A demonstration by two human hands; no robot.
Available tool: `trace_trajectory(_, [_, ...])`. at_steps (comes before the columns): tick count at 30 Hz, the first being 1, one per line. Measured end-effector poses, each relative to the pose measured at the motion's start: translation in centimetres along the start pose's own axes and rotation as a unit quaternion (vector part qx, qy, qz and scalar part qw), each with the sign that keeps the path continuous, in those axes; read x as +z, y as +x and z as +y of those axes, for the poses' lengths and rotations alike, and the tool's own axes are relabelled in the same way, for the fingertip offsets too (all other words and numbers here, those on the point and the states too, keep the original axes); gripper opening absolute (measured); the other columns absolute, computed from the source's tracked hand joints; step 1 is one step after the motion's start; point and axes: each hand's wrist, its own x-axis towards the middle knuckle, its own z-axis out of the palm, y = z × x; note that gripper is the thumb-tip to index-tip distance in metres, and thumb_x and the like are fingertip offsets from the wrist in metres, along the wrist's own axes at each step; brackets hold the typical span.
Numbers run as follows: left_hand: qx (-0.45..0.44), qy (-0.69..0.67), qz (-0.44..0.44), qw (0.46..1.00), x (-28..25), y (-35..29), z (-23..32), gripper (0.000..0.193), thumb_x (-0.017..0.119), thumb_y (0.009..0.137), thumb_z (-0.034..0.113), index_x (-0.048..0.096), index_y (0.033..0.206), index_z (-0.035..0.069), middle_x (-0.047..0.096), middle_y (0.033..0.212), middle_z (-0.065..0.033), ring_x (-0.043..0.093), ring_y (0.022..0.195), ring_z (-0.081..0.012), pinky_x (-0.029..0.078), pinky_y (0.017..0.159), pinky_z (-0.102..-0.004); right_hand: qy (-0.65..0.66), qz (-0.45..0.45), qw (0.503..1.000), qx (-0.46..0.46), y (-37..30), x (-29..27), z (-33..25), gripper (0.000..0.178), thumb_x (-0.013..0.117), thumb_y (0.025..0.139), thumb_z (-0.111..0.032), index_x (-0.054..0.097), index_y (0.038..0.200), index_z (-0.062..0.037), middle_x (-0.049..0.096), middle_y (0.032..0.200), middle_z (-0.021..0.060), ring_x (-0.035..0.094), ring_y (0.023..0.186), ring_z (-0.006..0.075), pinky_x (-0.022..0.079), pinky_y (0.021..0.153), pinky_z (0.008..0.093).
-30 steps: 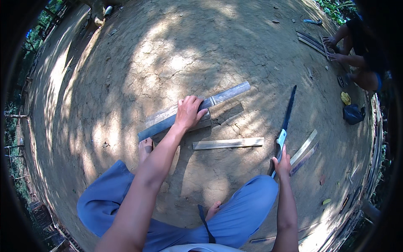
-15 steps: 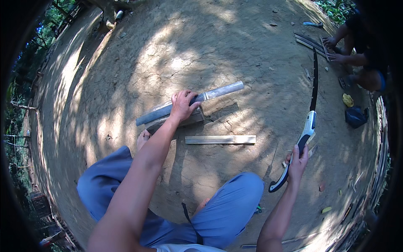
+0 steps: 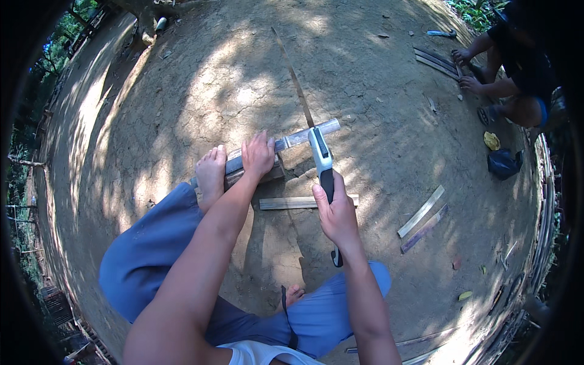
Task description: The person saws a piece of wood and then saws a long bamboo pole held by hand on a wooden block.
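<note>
A greyish length of bamboo (image 3: 298,139) with a ring-like node slants across a wooden block (image 3: 278,169). My left hand (image 3: 258,154) grips it from above, over the block, and my bare left foot (image 3: 212,169) rests on its left part. In my right hand (image 3: 336,205) is a handsaw (image 3: 320,149) with a white and black handle, fingers closed round the grip. Its long thin blade points away from me, level with the bamboo's right part; whether it touches is unclear. A pale flat strip (image 3: 286,203) lies on the ground, partly behind my right hand.
Two more strips (image 3: 421,211) lie to the right. At the far right a person (image 3: 517,73) crouches with both hands at dark slats (image 3: 437,63). A hammer (image 3: 441,33), a yellow item (image 3: 491,141) and a black plastic bag (image 3: 504,163) are nearby.
My right hand has brought the saw leftward from the far right to beside the bamboo. My left foot has come up onto the bamboo, while my left hand stays on it.
</note>
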Motion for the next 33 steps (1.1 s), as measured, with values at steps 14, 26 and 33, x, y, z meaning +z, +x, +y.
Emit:
trace_trajectory(14, [-0.194,0.014,-0.1,0.976,-1.9,3.4,2.5,0.05,0.045,0.091,0.041,0.077,0.089,0.003,0.073,0.093,-0.0227,0.069,0.096,-0.0368,0.041,0.102,-0.046,-0.16,-0.068,0.98,0.097,-1.8,5.4,8.9,0.04,0.055,0.103,-0.031,0.046,0.134,-0.008,0.067,0.086,0.0284,0.066,0.084,0.0507,0.05,0.07,0.0551])
trace_trajectory(26, [-0.149,0.025,-0.079,0.985,-1.0,3.4,1.9,0.045,0.044,0.092,0.035,0.076,0.086,0.004,0.074,0.093,-0.0195,0.068,0.097,-0.0351,0.041,0.098,-0.0481,-0.196,-0.086,0.971,0.104,0.4,6.9,8.8,0.035,0.057,0.101,-0.024,0.046,0.126,-0.0017,0.066,0.085,0.0297,0.063,0.08,0.0534,0.048,0.066,0.0592])
trace_trajectory(33, [-0.19,0.008,-0.081,0.978,-1.7,3.8,2.2,0.044,0.043,0.093,0.034,0.076,0.083,0.007,0.074,0.09,-0.0191,0.068,0.093,-0.0362,0.042,0.098,-0.0455,-0.193,-0.049,0.972,0.128,-9.7,7.0,15.5,0.037,0.06,0.099,-0.024,0.046,0.125,-0.0012,0.066,0.089,0.0298,0.064,0.08,0.0541,0.049,0.067,0.0591])
